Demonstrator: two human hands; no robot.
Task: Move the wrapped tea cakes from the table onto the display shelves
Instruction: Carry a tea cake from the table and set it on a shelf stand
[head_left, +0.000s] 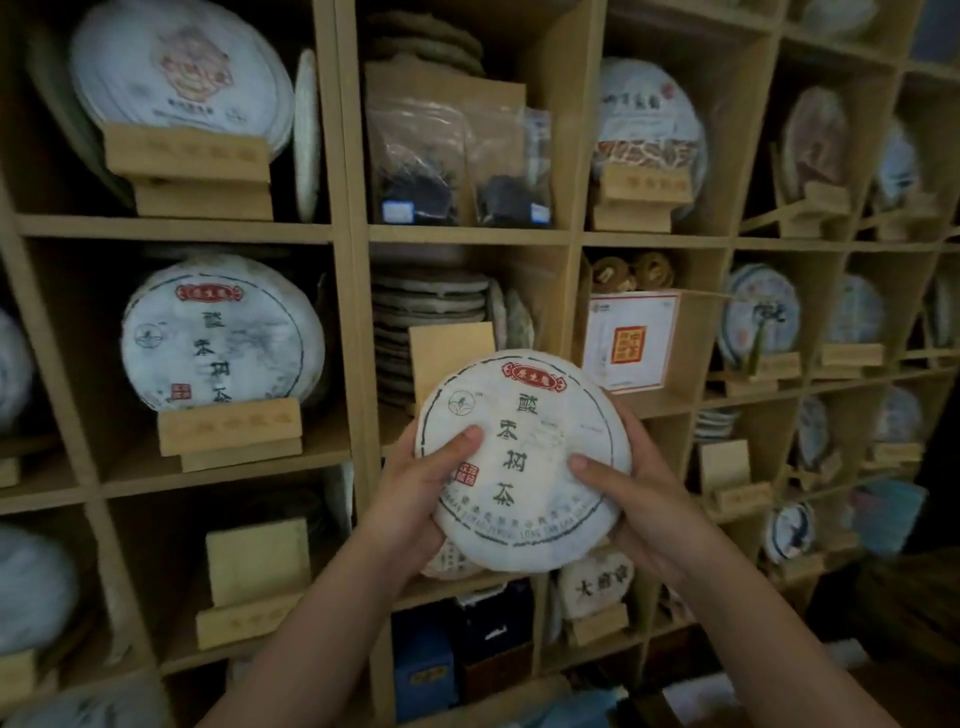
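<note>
A round tea cake (535, 410) in white paper, with a red label and dark characters, is held face-up toward me in front of the wooden display shelves (348, 234). My left hand (415, 499) grips its lower left edge, thumb on the front. My right hand (639, 504) grips its lower right edge, thumb also on the front. The cake hovers before the middle cubby, where an empty wooden stand (449, 353) sits in front of a stack of bare cakes. A matching wrapped cake (218, 332) rests on a stand in the cubby to the left.
Cubbies all around hold other wrapped cakes on wooden stands, bagged loose tea (457, 166) above, and a white and red box (628, 340) to the right. An empty stand (254, 566) sits at the lower left. Blue boxes (426, 670) fill the bottom cubby.
</note>
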